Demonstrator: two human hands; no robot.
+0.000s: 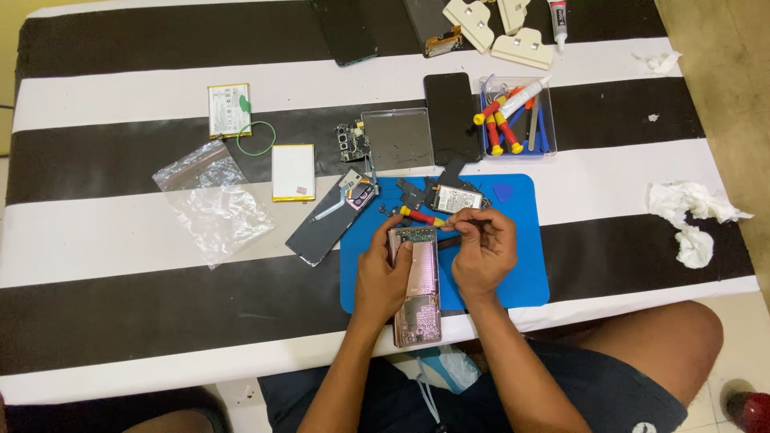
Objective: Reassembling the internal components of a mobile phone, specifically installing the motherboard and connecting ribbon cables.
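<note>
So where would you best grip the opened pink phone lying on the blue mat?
Probably by the long side edges of the pink phone, coming from above at its lower half. It lies flat and lengthwise toward the person, the left hand already steadies its left edge, and the opened top end looks delicate.

A clear plastic bag (212,196) lies crumpled left of the blue mat (521,273); two dark screens (451,116) lie above.

Pink opened phone body (418,282), long and narrow, lies lengthwise on the blue mat (521,240), near end sticking out over the table edge; inner parts exposed at far end. Red-and-yellow-handled screwdriver (421,216) lies just beyond the phone's far end, angled across the mat.
</note>
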